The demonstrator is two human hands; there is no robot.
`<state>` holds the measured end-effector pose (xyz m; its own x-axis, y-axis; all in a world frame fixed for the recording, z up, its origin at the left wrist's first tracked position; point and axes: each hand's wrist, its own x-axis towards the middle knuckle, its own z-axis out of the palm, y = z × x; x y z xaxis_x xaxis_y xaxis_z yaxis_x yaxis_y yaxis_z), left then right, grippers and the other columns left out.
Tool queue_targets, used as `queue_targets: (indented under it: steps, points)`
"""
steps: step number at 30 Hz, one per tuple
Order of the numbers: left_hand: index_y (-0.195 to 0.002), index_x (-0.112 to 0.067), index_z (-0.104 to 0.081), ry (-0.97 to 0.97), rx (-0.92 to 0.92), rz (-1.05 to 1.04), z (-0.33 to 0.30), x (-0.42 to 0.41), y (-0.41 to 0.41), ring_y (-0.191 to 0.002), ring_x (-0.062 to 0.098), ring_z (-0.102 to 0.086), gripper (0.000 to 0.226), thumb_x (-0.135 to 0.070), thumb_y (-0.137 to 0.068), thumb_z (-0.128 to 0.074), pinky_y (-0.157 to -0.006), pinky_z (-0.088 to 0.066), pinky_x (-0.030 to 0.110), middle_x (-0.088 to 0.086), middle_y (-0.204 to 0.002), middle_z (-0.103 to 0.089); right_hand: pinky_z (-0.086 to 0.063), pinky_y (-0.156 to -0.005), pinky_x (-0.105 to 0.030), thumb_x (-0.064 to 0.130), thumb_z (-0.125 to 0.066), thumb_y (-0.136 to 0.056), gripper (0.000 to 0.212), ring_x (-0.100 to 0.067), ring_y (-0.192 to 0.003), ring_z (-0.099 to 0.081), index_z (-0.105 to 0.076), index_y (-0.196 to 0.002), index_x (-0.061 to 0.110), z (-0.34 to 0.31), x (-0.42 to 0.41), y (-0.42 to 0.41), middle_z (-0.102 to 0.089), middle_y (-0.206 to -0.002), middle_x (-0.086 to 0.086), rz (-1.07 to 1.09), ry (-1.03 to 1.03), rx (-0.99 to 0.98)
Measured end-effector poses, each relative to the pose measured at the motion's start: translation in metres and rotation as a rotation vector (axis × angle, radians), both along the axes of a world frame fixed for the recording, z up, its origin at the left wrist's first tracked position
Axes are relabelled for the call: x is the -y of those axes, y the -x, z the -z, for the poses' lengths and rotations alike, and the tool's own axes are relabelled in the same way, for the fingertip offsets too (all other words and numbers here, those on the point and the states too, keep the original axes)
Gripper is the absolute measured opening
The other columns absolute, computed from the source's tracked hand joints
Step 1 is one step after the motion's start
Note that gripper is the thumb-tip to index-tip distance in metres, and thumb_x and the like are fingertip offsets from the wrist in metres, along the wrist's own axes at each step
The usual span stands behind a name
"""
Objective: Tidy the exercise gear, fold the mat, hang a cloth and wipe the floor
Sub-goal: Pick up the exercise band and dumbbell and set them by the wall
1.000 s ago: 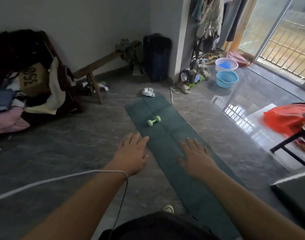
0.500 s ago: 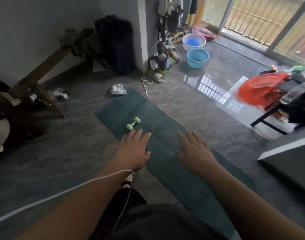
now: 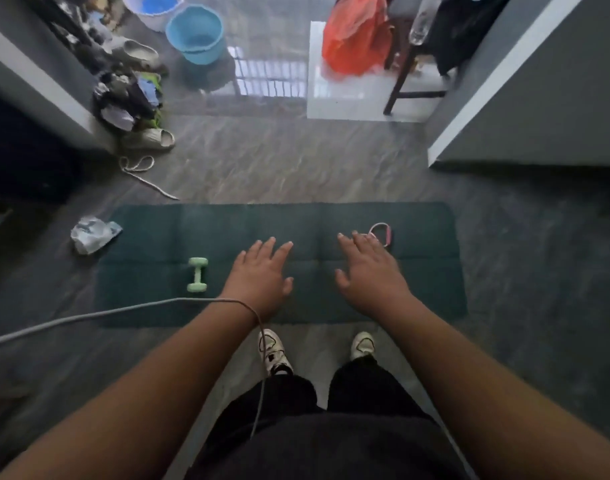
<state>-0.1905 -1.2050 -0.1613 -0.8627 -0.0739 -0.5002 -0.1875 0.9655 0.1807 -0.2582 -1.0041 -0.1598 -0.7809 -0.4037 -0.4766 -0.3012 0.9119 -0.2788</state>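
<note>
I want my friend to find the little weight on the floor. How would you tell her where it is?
Look for the long dark green mat spread across the grey floor. On its left part, just left of the person's left hand, lies a small dumbbell. It is pale mint green with two chunky ends, unlike the thin pink ring on the mat's right part or the crumpled white wrapper off its left corner.

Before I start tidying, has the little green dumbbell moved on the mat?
No. The dumbbell lies on the same end of the mat, near the crumpled wrapper; only the camera turned.
</note>
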Motion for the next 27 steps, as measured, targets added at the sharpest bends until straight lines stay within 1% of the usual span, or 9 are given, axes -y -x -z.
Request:
queue_targets:
  steps: [2,5,9,11,14,18,22,24,27]
  points:
    - [-0.156,-0.029,-0.015,-0.023,0.024,0.054,0.016,-0.011,0.018,-0.151,0.028,-0.015,0.071,-0.045,-0.094,-0.047,-0.121,-0.018,0.047,0.007,-0.164,-0.017,-0.016,-0.121,-0.046,0.043,-0.043,-0.095,0.070,-0.024,-0.151,-0.006,-0.012,-0.156,0.028,0.016,-0.012,0.007,-0.012,-0.165,-0.004,0.061,-0.017,0.037]
    - [-0.156,-0.029,-0.014,-0.027,0.048,0.137,0.052,-0.031,0.045,-0.151,0.027,-0.015,0.070,-0.046,-0.095,-0.046,-0.121,-0.017,0.046,0.007,-0.164,-0.016,-0.018,-0.120,-0.046,0.042,-0.044,-0.095,0.069,-0.025,-0.151,-0.009,-0.014,-0.156,0.026,0.053,-0.033,0.027,-0.013,-0.164,-0.005,0.115,-0.022,0.043]
    - [-0.156,-0.030,-0.010,-0.038,0.095,0.180,0.127,-0.065,0.081,-0.152,0.026,-0.007,0.070,-0.046,-0.097,-0.043,-0.123,-0.012,0.048,0.005,-0.166,-0.009,-0.020,-0.118,-0.042,0.040,-0.046,-0.094,0.069,-0.025,-0.149,-0.013,-0.018,-0.155,0.024,0.135,-0.068,0.050,-0.018,-0.163,-0.005,0.216,-0.010,0.048]
    - [-0.156,-0.029,-0.009,-0.035,0.091,0.210,0.179,-0.085,0.105,-0.153,0.025,-0.005,0.069,-0.045,-0.097,-0.042,-0.123,-0.010,0.047,0.005,-0.166,-0.008,-0.019,-0.118,-0.041,0.039,-0.045,-0.095,0.068,-0.025,-0.149,-0.013,-0.018,-0.155,0.023,0.192,-0.085,0.062,-0.018,-0.163,-0.006,0.272,-0.013,0.059]
    - [-0.156,-0.027,-0.012,-0.059,0.067,0.216,0.270,-0.116,0.139,-0.152,0.027,-0.009,0.068,-0.042,-0.098,-0.043,-0.123,-0.013,0.046,0.006,-0.166,-0.011,-0.018,-0.119,-0.041,0.036,-0.045,-0.095,0.067,-0.026,-0.149,-0.014,-0.020,-0.155,0.021,0.290,-0.107,0.081,-0.019,-0.162,-0.007,0.321,-0.012,0.066]
    - [-0.156,-0.025,-0.015,-0.080,0.050,0.263,0.409,-0.155,0.168,-0.152,0.027,-0.012,0.067,-0.036,-0.096,-0.044,-0.123,-0.015,0.046,0.008,-0.165,-0.015,-0.020,-0.118,-0.042,0.033,-0.046,-0.094,0.065,-0.026,-0.148,-0.016,-0.023,-0.154,0.018,0.431,-0.130,0.106,-0.021,-0.162,-0.008,0.371,-0.016,0.048]
    - [-0.156,-0.024,-0.015,-0.059,0.058,0.306,0.541,-0.179,0.189,-0.152,0.028,-0.011,0.067,-0.039,-0.097,-0.043,-0.122,-0.015,0.047,0.010,-0.165,-0.013,-0.019,-0.119,-0.039,0.030,-0.047,-0.094,0.065,-0.025,-0.148,-0.019,-0.025,-0.153,0.017,0.564,-0.150,0.134,-0.024,-0.161,-0.008,0.398,-0.004,0.026]
    - [-0.156,-0.025,-0.015,-0.060,0.038,0.312,0.598,-0.186,0.200,-0.152,0.029,-0.011,0.067,-0.041,-0.097,-0.043,-0.122,-0.016,0.047,0.010,-0.165,-0.013,-0.021,-0.118,-0.039,0.029,-0.049,-0.093,0.065,-0.025,-0.146,-0.021,-0.026,-0.152,0.016,0.624,-0.156,0.151,-0.026,-0.159,-0.008,0.395,0.008,-0.003]
    - [-0.156,-0.025,-0.015,-0.076,0.005,0.323,0.665,-0.189,0.216,-0.152,0.028,-0.011,0.066,-0.040,-0.097,-0.042,-0.122,-0.015,0.047,0.009,-0.165,-0.011,-0.025,-0.116,-0.040,0.025,-0.054,-0.091,0.064,-0.027,-0.143,-0.025,-0.030,-0.149,0.015,0.700,-0.163,0.179,-0.030,-0.156,-0.007,0.437,0.075,-0.028]
